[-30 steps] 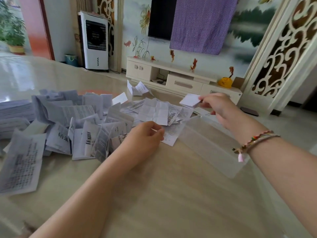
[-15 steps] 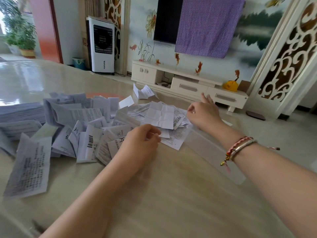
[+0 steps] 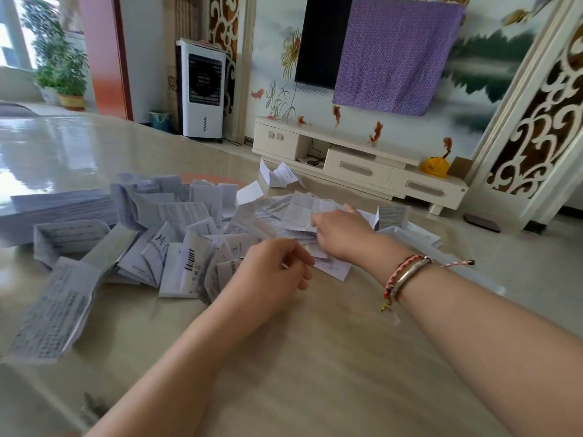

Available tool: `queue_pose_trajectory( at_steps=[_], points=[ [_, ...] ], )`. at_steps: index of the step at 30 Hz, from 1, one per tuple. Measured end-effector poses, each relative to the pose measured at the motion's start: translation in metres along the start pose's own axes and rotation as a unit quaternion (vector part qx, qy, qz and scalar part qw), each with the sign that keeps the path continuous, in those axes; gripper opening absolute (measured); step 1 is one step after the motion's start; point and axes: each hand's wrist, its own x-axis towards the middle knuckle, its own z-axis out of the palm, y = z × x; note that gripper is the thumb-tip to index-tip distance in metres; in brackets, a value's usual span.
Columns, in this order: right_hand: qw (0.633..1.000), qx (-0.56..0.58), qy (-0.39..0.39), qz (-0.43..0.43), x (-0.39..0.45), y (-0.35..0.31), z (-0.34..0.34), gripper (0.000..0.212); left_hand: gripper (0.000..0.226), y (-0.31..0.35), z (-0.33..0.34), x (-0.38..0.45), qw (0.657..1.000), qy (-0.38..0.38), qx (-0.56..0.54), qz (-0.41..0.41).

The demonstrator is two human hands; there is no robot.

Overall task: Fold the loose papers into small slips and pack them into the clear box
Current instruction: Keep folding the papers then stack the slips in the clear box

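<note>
with the right hand (image 3: 339, 234) laid on the far papers (image 3: 296, 212), fingers hidden, and the left hand (image 3: 271, 272) loosely curled, neighbouring papers could be swept off the table (image 3: 315, 357), missing the box (image 3: 441, 263) at right.

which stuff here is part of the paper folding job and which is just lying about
Part of the job:
- loose papers heaped on the table
- clear box, right of the heap
- left hand, right hand, both at the heap

Just lying about:
- fan
- cabinet
- purple cloth
- potted plant
</note>
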Motion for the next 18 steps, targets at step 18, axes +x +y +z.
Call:
queue_pose_trajectory(
  at_steps=[18],
  points=[
    [0.955,0.112,0.222,-0.16,-0.168,0.002,0.001,0.024,0.046,0.0,-0.014,-0.045,0.997,0.017,0.06,0.042]
  ],
)
